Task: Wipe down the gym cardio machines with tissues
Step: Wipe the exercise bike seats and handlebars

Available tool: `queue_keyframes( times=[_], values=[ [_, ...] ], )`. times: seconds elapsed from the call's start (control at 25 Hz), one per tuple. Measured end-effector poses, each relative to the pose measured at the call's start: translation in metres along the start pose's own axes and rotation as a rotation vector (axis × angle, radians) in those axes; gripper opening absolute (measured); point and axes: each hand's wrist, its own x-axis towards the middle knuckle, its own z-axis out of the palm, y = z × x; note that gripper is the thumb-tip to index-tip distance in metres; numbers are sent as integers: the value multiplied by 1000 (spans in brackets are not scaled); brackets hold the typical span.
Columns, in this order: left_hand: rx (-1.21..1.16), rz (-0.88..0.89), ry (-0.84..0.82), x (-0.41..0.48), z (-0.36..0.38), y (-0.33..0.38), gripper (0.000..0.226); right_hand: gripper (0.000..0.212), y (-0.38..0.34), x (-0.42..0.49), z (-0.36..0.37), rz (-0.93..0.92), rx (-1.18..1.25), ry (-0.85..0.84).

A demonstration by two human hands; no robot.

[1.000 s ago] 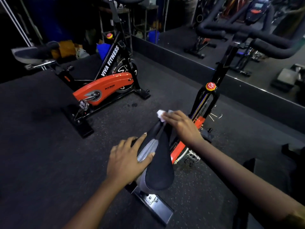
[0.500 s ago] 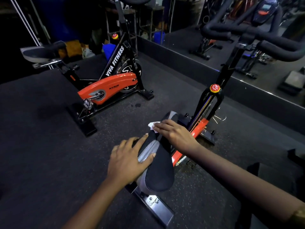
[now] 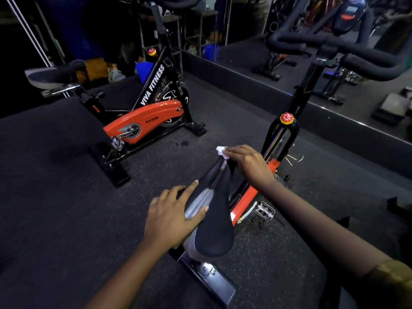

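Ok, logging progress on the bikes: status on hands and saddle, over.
Left hand rests flat on saddle side. Right hand holds tissue at saddle nose. Nothing in the way of the wipe.

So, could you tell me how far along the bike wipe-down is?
Nothing looks finished. In hand: the right hand holds a tissue at the nose of the near saddle while the left hand rests on its side. Remaining: its handlebars and the second bike, untouched.
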Motion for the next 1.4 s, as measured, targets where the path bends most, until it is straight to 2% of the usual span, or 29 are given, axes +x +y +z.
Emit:
queue_keyframes(
  times=[0.24, 0.44, 0.56, 0.64, 0.72, 0.84, 0.96, 1.0, 1.08, 1.16, 1.2, 1.24, 1.32, 1.4],
  values=[
    [24, 7, 1, 2, 1, -2, 89, 52, -38, -47, 8, 94, 2, 124],
    [25, 9, -12, 1, 0, 0, 91, 38, -54, -66, 2, 60, 42, 115],
    [22, 5, 2, 1, 0, -1, 91, 35, -39, -35, -9, 157, 49, 120],
    [26, 6, 9, 1, 1, -1, 90, 36, -35, -18, -10, 202, 6, 26],
    [20, 6, 5, 0, 1, -1, 90, 41, -39, -19, -8, 186, -39, -38],
    [13, 5, -1, 2, 1, -1, 91, 36, -55, -41, -2, 85, -80, -28],
    [19, 6, -9, 2, 2, -2, 91, 37, -70, -54, -3, 28, 5, 0],
    [19, 8, -10, 2, 1, -2, 91, 35, -70, -52, -5, 112, 96, 58],
    [15, 10, -15, 1, 1, -2, 92, 27, -58, -35, -14, 450, 351, 176],
    [15, 7, -18, 1, 0, -2, 93, 24, -40, -19, -12, 680, 472, 115],
    [16, 6, -20, 1, 0, -1, 93, 23, -38, -17, -11, 719, 461, 112],
    [17, 7, -20, 1, 0, -1, 93, 23, -39, -19, -8, 674, 390, 152],
    [19, 8, -19, 1, 1, -1, 93, 24, -49, -34, 0, 488, 258, 197],
    [22, 13, -34, 1, 1, -2, 93, 24, -63, -50, 2, 500, 273, 205]
  ],
)
